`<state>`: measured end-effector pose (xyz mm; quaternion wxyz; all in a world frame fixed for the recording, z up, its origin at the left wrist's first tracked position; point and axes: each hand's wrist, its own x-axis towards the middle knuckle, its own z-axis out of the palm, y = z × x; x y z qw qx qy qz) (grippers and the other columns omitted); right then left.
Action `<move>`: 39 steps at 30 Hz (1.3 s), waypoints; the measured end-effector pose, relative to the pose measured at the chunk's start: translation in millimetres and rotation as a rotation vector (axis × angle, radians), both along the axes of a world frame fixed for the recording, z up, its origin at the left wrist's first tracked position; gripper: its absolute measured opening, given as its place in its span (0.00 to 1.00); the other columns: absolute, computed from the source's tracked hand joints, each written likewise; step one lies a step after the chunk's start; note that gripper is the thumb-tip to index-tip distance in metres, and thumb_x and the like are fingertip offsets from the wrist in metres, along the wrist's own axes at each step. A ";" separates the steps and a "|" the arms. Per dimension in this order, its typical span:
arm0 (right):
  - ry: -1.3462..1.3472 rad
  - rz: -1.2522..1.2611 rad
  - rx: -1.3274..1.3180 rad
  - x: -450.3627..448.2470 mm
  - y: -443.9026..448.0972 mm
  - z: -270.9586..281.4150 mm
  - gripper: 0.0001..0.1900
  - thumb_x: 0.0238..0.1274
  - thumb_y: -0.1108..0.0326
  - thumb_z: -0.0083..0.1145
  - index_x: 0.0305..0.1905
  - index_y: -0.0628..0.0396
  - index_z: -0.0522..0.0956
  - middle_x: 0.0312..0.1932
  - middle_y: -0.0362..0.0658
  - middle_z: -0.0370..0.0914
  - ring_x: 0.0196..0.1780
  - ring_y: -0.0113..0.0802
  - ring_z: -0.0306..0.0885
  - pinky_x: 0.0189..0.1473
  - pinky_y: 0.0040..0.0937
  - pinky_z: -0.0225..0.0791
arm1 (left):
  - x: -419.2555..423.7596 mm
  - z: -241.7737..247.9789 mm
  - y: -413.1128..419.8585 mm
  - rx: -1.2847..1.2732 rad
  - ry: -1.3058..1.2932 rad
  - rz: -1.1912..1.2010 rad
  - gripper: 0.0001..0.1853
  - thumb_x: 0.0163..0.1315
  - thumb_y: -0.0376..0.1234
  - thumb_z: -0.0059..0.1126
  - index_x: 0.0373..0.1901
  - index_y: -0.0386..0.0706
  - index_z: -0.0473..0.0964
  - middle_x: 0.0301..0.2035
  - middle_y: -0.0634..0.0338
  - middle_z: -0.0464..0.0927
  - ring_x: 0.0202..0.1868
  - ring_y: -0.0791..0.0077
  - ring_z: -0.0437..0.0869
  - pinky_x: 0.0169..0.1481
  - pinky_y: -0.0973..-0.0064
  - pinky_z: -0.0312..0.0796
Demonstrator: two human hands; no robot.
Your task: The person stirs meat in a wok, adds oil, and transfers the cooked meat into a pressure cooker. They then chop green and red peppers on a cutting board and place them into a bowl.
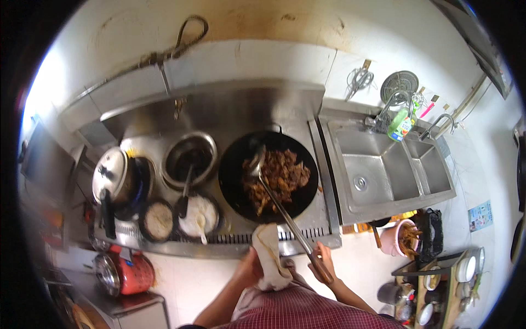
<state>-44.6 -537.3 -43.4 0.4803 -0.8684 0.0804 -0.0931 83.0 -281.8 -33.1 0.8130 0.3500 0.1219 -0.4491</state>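
A black wok (pixel 232 193) sits on the steel stove, with browned chunks of food (pixel 287 172) spread over its middle and right. My right hand (pixel 324 261) is closed around the wooden handle of a long metal ladle (pixel 283 207), whose bowl rests at the left of the food. At the wok's near edge, my left hand (pixel 251 266) grips a folded off-white cloth (pixel 269 255); whether a wok handle lies under the cloth cannot be seen. Left of the wok stand a steel pot (pixel 166 162) of dark liquid and a bowl of white seasoning (pixel 197 216) with a spoon.
A lidded pan (pixel 110 174) and a smaller bowl (pixel 159 221) stand at the stove's left. A steel double sink (pixel 365 164) adjoins it on the right, with a green spray bottle (pixel 400 125) behind. Below are a pink bucket (pixel 390 242), a jar rack (pixel 446 288) and a red container (pixel 135 273).
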 end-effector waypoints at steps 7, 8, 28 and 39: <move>0.190 -0.132 0.700 -23.8 6.3 -49.6 0.18 0.75 0.56 0.47 0.59 0.56 0.65 0.47 0.47 0.71 0.40 0.35 0.80 0.35 0.32 0.76 | -75.6 -31.6 73.6 0.454 0.019 0.345 0.13 0.73 0.42 0.47 0.41 0.41 0.68 0.31 0.58 0.79 0.31 0.70 0.82 0.35 0.70 0.79; 0.211 -0.139 0.698 -23.6 2.9 -51.2 0.18 0.75 0.56 0.48 0.59 0.56 0.65 0.44 0.46 0.72 0.38 0.35 0.80 0.34 0.31 0.75 | -95.1 -30.7 81.4 0.521 0.009 0.395 0.13 0.73 0.42 0.47 0.41 0.41 0.68 0.31 0.57 0.79 0.31 0.70 0.83 0.35 0.70 0.79; 0.977 0.516 -0.124 -95.6 153.1 -114.1 0.12 0.67 0.62 0.55 0.43 0.61 0.76 0.30 0.44 0.80 0.29 0.30 0.82 0.28 0.29 0.74 | -341.4 -121.2 256.6 0.737 0.085 0.827 0.09 0.70 0.34 0.54 0.40 0.36 0.71 0.29 0.56 0.81 0.29 0.73 0.83 0.33 0.77 0.76; 1.071 0.605 -0.060 49.4 315.9 -304.2 0.07 0.66 0.65 0.56 0.41 0.56 0.77 0.31 0.40 0.80 0.35 0.29 0.81 0.32 0.29 0.75 | -516.5 -215.9 297.9 0.892 0.779 1.205 0.07 0.70 0.33 0.48 0.42 0.39 0.68 0.30 0.52 0.78 0.29 0.66 0.83 0.31 0.73 0.78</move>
